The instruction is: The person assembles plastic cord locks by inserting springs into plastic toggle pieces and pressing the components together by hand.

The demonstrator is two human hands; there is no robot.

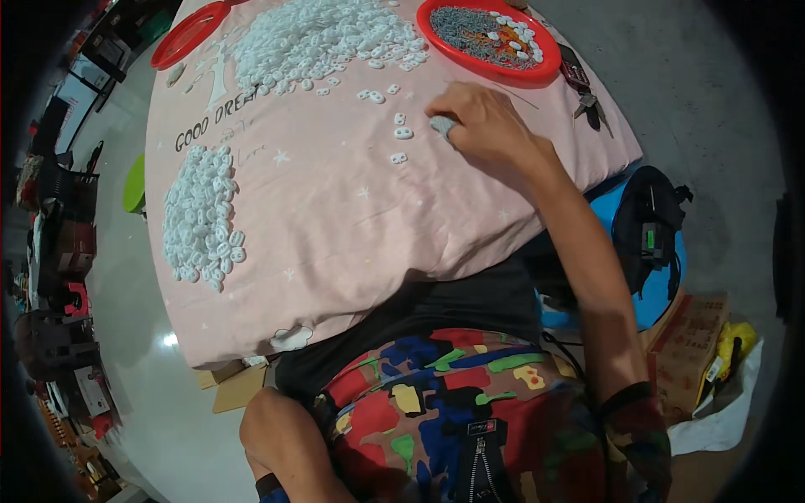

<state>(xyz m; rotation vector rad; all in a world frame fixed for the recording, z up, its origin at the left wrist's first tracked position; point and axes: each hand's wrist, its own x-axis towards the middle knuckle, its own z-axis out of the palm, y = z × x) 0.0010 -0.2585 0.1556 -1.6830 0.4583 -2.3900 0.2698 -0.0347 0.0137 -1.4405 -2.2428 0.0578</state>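
My right hand (482, 121) is over the pink cloth, its fingers curled together. A small pale grey piece (443, 126) shows at its thumb side; whether it is held or wrapped round the thumb I cannot make out. Just left of the hand lie a few loose white plastic pieces with two holes (403, 132). A large heap of similar white pieces (327, 38) spreads along the far side, and a smaller pile (201, 214) sits at the left. Of my left arm, only the bent part (289, 440) shows at the lower edge; the hand is out of sight.
At the far right, a red tray (549, 77) holds small grey metal parts and some white pieces. Beside it lie a dark phone-like device (573, 67) and keys (592, 109). Another red tray (189, 38) stands far left. A black bag (650, 226) rests on something blue at the right.
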